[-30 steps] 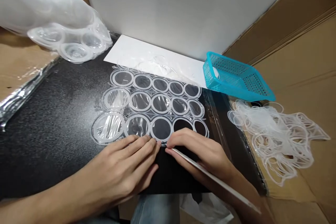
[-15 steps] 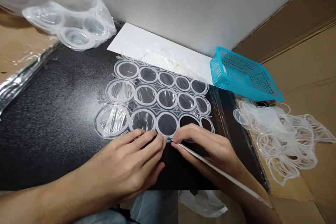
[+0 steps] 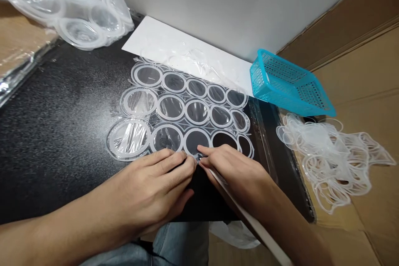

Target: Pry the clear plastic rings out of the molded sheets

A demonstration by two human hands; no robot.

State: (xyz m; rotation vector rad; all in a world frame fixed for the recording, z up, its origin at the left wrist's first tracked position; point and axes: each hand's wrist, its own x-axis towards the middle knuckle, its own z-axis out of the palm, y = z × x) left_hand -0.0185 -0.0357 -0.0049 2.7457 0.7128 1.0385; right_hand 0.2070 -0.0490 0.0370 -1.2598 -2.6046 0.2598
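A clear plastic sheet of white rings (image 3: 183, 108) lies on a black board (image 3: 56, 133). My left hand (image 3: 152, 187) rests flat on the sheet's near edge, fingertips pressed beside a ring in the front row. My right hand (image 3: 237, 170) is closed round a thin white stick-like tool (image 3: 249, 220), whose tip touches the near rim of the same ring, right by my left fingertips. Some front-row rings show bare black through them.
A turquoise mesh basket (image 3: 289, 85) stands at the right. A heap of loose clear ring scraps (image 3: 330, 158) lies on cardboard beside it. A bag of clear plastic cups (image 3: 71, 12) sits at the far left. White paper (image 3: 174, 50) lies behind the sheet.
My right hand has turned so the tool runs more steeply toward me, with its tip kept at the ring's near edge. The left hand stays pressed in place.
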